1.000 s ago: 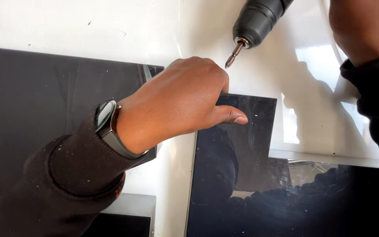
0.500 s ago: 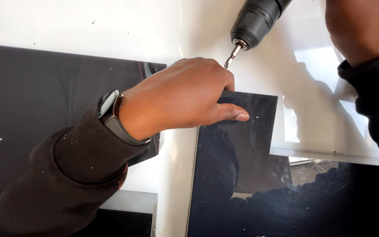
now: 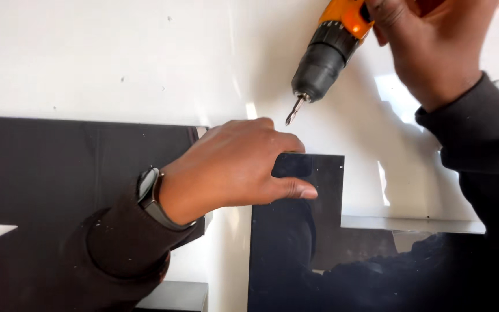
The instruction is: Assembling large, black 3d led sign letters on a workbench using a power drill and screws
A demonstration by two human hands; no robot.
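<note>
Currently in view, item by item:

Cordless drill [image 3: 333,43]: orange and black body, dark grey chuck, short screwdriver bit [image 3: 294,111] fitted. Held by the right hand [image 3: 428,49] near the top edge of the white panel [image 3: 116,58]; the fingers are wrapped closed round the body. The drill slants down and to the left. Its bit tip hangs just above the knuckles of the left hand and clear of them. Whether the tip touches the white panel cannot be told.

Left hand [image 3: 232,167]: laid palm down over the upper left corner of the glossy black panel [image 3: 313,196], fingers curled over that corner, thumb stretched flat along the panel's face. It presses rather than grasps; nothing is enclosed in it. A dark smartwatch [image 3: 148,193] sits on the wrist above a dark sleeve [image 3: 111,254].

Glossy black panel: stepped outline, its raised part just below the bit, its reflective face mirroring the arm. It runs to the bottom edge of the view.

Matte black panel [image 3: 59,167]: wide, occupying the left side, its right end passing under the left wrist.

White panel: the surface carrying both black pieces, with small specks and bright glare near the right hand.

Right sleeve [image 3: 480,144]: dark, covering the right edge of the view.
</note>
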